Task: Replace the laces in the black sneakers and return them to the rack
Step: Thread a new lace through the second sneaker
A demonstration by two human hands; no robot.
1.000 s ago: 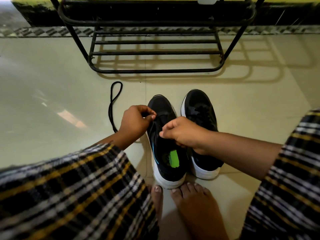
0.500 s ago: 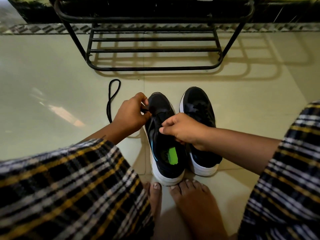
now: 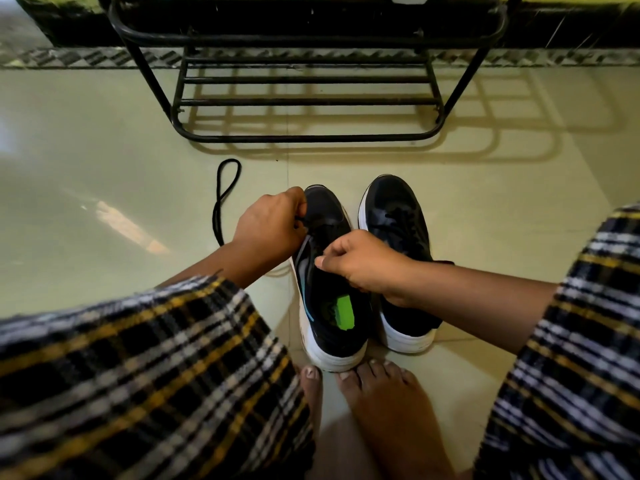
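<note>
Left hand: left hand (image 3: 268, 227) curled at the toe end of the near shoe, thumb and fingertips pinched on a black lace (image 3: 304, 221). It sat lower and nearer the middle of the shoe a second ago; it has travelled toward the toe.
Right hand: right hand (image 3: 360, 263) curled over the middle of the same shoe, fingertips closed on something at the eyelet row. Probably the other lace end, but too dark to confirm. Position roughly unchanged over the last second.
Shoe in work: left sneaker (image 3: 329, 282), upright on the floor, toe toward the rack, green label visible inside. Upper eyelets look unthreaded.
Second shoe: right sneaker (image 3: 398, 237) just beside the first, partly behind the right wrist. Appears laced already, judging by the crossings on its tongue.
Spare lace: folded black lace loop (image 3: 225, 199) on the floor (image 3: 104, 161) left of the left hand, untouched; same place as before.
Rack: black metal rack (image 3: 304, 81) ahead, well apart from the shoes. Lower shelf bars bare.
Feet: bare toes (image 3: 363, 370) touching the heel of the left sneaker.
Reading: the move reads as slack being drawn through the lowest eyelets. Lacing is at an early stage on this shoe; return to rack not yet started.
</note>
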